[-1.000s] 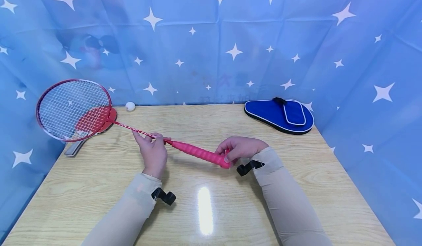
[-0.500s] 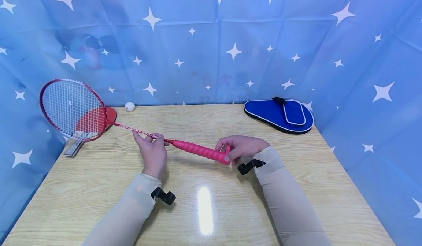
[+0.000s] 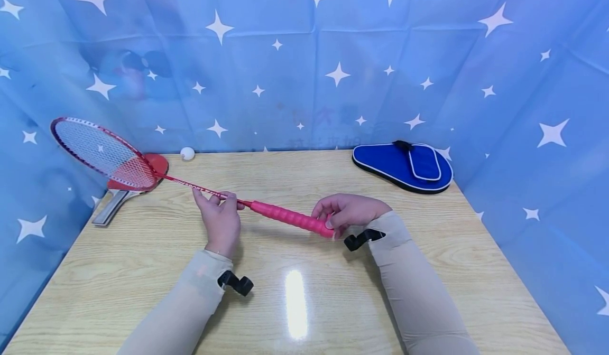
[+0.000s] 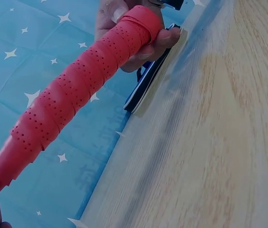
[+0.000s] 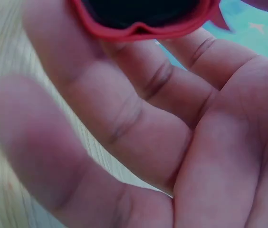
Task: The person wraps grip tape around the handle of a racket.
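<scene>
A red badminton racket slants across the head view, held up over the table with its strung head at the far left. My left hand pinches its thin shaft between thumb and fingers. Pink-red perforated grip tape spirals in overlapping turns around the handle. At the butt end, my right hand grips the wrapped handle with curled thumb and fingers. Close up in the right wrist view, the dark butt cap shows inside a rim of tape, and a small red flap sticks out beside it.
Behind the racket head lies a red table tennis bat at the table's left edge. A white ball sits by the back edge. A blue bat case lies at the back right. A starry blue curtain surrounds the wooden table.
The racket has rolled about its shaft, so its head now looks narrower and flatter. A loop of tape standing out by the right hand now lies close to the butt. The left hand stays put.
</scene>
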Demonstrator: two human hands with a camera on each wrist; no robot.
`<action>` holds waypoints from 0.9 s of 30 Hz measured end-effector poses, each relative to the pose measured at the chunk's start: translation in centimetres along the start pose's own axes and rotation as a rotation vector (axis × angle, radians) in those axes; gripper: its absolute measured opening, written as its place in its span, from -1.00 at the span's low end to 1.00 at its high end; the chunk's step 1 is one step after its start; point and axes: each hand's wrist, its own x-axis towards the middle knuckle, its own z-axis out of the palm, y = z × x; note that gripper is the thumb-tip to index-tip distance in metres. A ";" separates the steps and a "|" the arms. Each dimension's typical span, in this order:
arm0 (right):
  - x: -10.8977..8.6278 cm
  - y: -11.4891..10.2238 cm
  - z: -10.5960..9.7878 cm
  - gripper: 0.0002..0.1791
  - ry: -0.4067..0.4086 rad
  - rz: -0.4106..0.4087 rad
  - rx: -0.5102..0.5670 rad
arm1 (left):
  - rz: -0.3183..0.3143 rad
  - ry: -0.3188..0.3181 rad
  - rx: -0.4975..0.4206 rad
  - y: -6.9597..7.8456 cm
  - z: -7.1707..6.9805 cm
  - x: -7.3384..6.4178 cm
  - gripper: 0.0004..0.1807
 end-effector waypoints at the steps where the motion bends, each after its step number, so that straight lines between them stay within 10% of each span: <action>1: 0.0 0.0 0.0 -0.56 0.006 0.002 -0.002 | 0.000 -0.003 0.002 0.0 0.0 0.0 0.08; 27: -0.8 0.5 -0.6 -0.61 0.033 -0.039 0.176 | -0.043 -0.018 -0.033 0.0 -0.2 -0.1 0.04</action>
